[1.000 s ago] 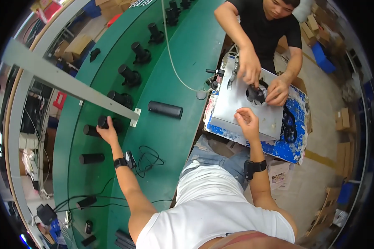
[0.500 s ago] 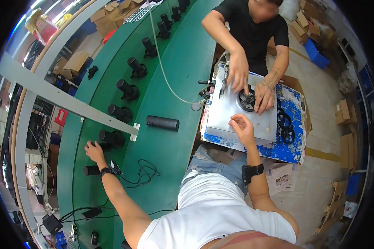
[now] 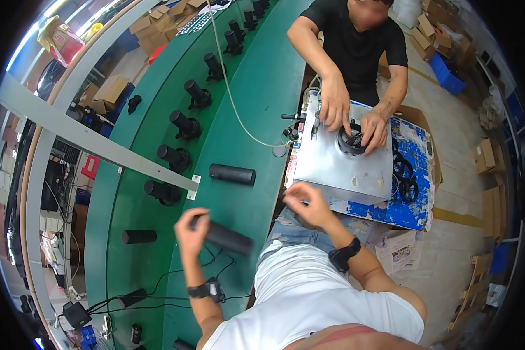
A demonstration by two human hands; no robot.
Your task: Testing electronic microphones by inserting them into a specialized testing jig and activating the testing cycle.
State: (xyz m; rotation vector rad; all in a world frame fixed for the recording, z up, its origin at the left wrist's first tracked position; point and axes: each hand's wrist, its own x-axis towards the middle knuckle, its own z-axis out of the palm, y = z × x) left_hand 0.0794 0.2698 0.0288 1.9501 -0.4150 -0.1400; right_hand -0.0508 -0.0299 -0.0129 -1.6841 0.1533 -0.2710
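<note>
My left hand (image 3: 191, 233) is closed around the left end of a black cylinder (image 3: 228, 238), which lies slantwise above the green bench and is blurred by motion. The end under my fingers is mostly hidden. My right hand (image 3: 310, 205) hovers in front of the metal box (image 3: 344, 189), fingers curved and apart, with nothing visible in them. Another black cylinder (image 3: 232, 174) lies on its side on the bench, beyond my left hand. Several black cylinders on wider round bases, such as the nearest one (image 3: 162, 192), stand in a row along the left.
Across from me, a co-worker's hands (image 3: 356, 119) work at a round black part (image 3: 351, 142) on the metal box. Black rings (image 3: 408, 189) lie on the worn blue board. A metal bar (image 3: 122, 158) crosses the bench; black cables (image 3: 157, 303) run near my left forearm.
My left hand has come from the row toward me and to the right, bringing a black cylinder out of it. My right hand has moved left and nearer to me, off the metal box.
</note>
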